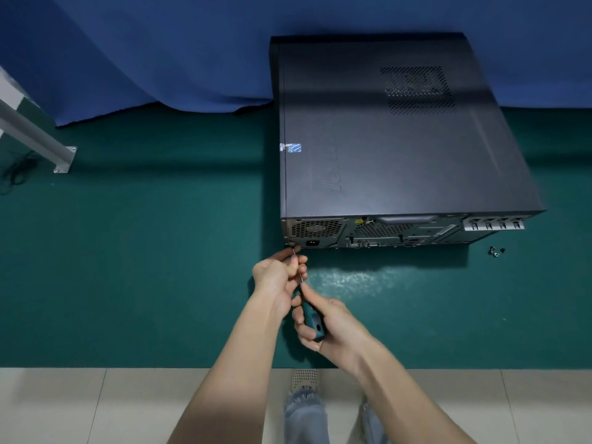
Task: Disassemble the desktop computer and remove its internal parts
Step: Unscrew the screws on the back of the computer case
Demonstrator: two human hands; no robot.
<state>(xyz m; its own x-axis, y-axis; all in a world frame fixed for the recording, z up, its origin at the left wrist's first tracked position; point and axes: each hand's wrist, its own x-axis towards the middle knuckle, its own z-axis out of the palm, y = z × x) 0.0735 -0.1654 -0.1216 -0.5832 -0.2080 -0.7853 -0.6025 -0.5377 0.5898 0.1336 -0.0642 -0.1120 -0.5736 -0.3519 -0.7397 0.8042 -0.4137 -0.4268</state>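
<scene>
Two hands hold one screwdriver (315,324). The right hand (333,325) has its fingers curled tight round the green handle. The left hand (275,277) pinches the thin metal rod just ahead of the handle, near the tip. The tip touches the low left corner of the back of the computer (400,139).

The computer is a big black box. It lies flat on the green mat (128,267), up and to the right of the hands, with its back facing the person. Its lid is on. A small shiny sticker (290,147) sits near the left edge of the lid. A few small screws (496,251) lie on the mat by the right end of the back.

Blue cloth (160,52) hangs behind the mat. A grey metal bar (35,139) stands at the far left, with a black wire (16,174) by its foot. Pale tiles (96,405) show below the mat.
</scene>
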